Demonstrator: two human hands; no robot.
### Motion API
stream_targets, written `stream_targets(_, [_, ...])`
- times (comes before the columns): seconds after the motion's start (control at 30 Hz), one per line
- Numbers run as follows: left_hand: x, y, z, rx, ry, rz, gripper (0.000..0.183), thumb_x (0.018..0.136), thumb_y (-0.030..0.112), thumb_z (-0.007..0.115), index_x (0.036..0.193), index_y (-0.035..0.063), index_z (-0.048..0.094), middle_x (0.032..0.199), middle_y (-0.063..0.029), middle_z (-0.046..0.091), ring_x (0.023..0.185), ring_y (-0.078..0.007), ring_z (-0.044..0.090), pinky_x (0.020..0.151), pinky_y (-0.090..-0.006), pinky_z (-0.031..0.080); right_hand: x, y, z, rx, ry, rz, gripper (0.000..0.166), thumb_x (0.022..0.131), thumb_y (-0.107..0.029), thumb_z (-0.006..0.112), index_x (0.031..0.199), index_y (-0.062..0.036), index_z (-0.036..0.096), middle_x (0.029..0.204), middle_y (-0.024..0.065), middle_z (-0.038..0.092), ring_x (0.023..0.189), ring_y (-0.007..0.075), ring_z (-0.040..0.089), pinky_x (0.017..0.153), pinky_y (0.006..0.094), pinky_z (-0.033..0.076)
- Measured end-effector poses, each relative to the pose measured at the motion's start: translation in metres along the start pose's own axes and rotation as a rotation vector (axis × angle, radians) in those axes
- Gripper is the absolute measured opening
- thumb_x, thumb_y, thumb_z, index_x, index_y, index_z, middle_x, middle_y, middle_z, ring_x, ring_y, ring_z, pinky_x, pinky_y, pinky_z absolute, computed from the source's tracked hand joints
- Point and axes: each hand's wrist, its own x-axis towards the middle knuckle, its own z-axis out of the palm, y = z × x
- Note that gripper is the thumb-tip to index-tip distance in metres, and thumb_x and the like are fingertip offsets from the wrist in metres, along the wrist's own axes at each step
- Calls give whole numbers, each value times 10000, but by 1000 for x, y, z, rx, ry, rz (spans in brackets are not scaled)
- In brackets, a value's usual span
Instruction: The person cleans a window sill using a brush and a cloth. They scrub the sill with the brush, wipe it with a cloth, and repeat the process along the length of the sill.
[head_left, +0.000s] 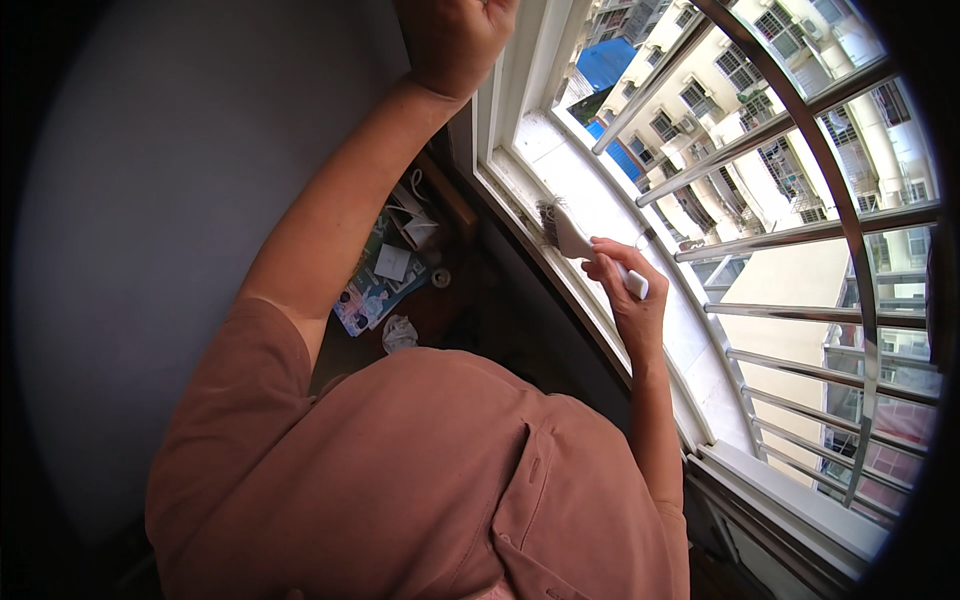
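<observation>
My right hand (626, 281) is closed around the handle of a white brush (574, 236) with dark bristles. The bristles point toward the inner track of the window frame (517, 199) and look close to it or touching it; which, I cannot tell. Dust or hair-like strands cling about the bristle tips. At the top edge my left hand (461, 34) is raised beside the window frame, cut off by the picture's border, so whether it grips anything is hidden.
Curved metal window bars (787, 315) stand beyond the pale sill (570, 169). Below, in shadow, lie magazines (367, 300), a white card (392, 262), a crumpled clear plastic bag (400, 334) and a small round object (441, 277). A grey wall (165, 187) rises at left.
</observation>
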Motion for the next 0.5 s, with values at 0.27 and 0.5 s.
stream_targets(0.27, [0,-1,1,-20,14,7,674,905,226,629,1453,-16,320,1493,-270,290,1368,-434,302,1118,-504,267,37,14,33,-192,-163,-79,128,937,-80,623,1019,-8,690,970,86,696,840,157,705,745,253,556])
stream_targets(0.5, [1,0,-1,31,-4,7,671,915,247,621,1453,-17,321,1492,-274,291,1366,-439,303,1117,-505,265,44,37,60,92,131,-138,112,916,-44,629,1002,1,686,951,105,697,785,166,705,699,260,556])
